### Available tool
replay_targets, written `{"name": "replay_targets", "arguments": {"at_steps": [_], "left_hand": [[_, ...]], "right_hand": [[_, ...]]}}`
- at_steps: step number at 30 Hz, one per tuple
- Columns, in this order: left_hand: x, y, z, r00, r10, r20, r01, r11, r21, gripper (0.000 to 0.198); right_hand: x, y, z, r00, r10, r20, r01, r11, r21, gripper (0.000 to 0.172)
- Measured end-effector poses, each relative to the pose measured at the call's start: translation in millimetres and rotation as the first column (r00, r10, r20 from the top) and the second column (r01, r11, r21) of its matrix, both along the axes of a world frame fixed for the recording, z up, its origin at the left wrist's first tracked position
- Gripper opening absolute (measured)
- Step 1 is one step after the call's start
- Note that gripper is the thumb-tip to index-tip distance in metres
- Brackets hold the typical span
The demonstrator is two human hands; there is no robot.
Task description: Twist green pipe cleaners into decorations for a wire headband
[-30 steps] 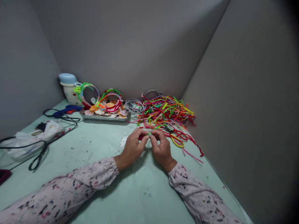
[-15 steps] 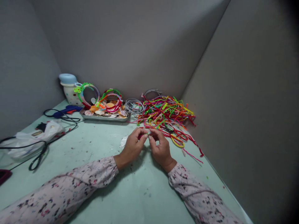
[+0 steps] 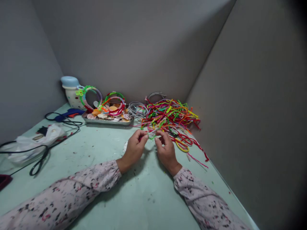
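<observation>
Green strand (image 3: 152,138); btwn L hand (image 3: 134,146), R hand (image 3: 166,153)

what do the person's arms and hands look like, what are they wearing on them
The left sleeve and right sleeve are long, loose and pale pink, scattered with small dark, red and bluish-grey marks. Their cuffs look gathered at the wrists. The left hand and right hand are bare, without gloves.
</observation>
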State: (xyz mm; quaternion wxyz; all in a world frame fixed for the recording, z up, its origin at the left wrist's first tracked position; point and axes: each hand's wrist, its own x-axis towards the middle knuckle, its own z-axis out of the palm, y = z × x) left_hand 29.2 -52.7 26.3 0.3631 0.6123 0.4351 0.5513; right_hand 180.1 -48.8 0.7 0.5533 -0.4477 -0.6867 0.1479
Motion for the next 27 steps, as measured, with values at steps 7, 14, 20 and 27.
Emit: {"name": "replay_targets", "arguments": {"at_steps": [7, 14, 20, 27], "left_hand": [[-1.5, 3.5, -1.1, 0.998, 0.061, 0.032, -0.061, 0.998, 0.008, 0.013], [-2.9, 5.7, -1.6, 0.993, 0.115, 0.032, -0.116, 0.993, 0.029, 0.013], [-3.3, 4.8, -1.0, 0.993, 0.103, 0.053, -0.104, 0.994, 0.016, 0.013], [-3.2, 4.1, -3.5, 0.993, -0.048, 0.110, 0.048, 0.999, 0.006, 0.014]], "right_hand": [[-1.5, -5.9, -0.2, 0.982, 0.161, 0.100, -0.150, 0.983, -0.108, 0.030], [10.3, -8.7, 19.8, 0.972, 0.233, -0.022, -0.234, 0.965, -0.118, 0.027], [44.2, -1.1, 53.7, 0.841, 0.446, -0.306, -0.541, 0.694, -0.475, 0.042], [66.9, 27.6, 31.4, 0.849, 0.251, -0.465, -0.420, 0.854, -0.306, 0.030]]}}
